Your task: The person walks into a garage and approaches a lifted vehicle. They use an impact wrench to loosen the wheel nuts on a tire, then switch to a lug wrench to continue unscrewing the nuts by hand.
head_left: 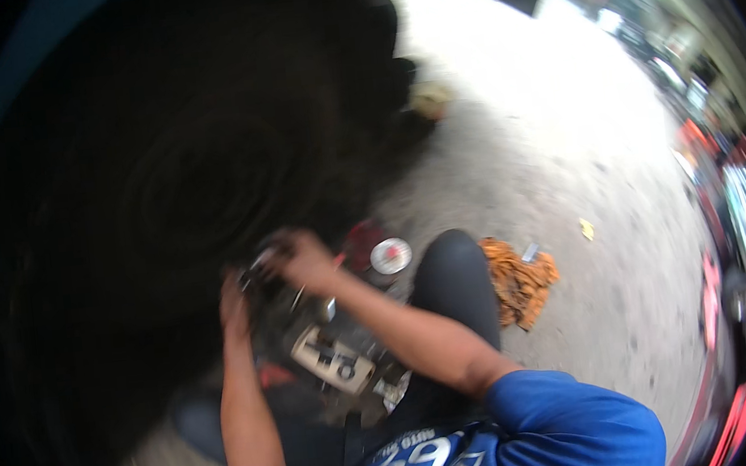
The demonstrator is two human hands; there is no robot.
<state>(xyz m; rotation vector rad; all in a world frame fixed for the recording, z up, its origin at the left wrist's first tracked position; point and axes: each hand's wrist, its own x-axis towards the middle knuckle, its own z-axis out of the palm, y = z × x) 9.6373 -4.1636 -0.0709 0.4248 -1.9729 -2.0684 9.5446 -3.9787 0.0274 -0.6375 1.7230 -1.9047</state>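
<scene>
We squat before a big dark wheel (206, 177), and our two hands meet near its lower right edge. Our right hand (308, 259) is curled at a small, partly shiny metal part (261, 263), its fingers bent close; blur hides whether they grip it. Our left hand (234, 306) stands upright just beside the part's left side, fingers narrow, and we cannot tell if it touches.

Below the hands, a pale box (360, 378) lies aslant between our legs, dark pieces (341, 364) lying between its upper and lower corners. A round white lid (390, 255) with a red middle is beside our right knee (452, 266). On the floor (597, 319), right of that knee, lies a crumpled orange cloth (518, 289), a small grey thing (530, 252) at its upper edge; a yellow scrap (586, 229) sits farther right, apart from it.
</scene>
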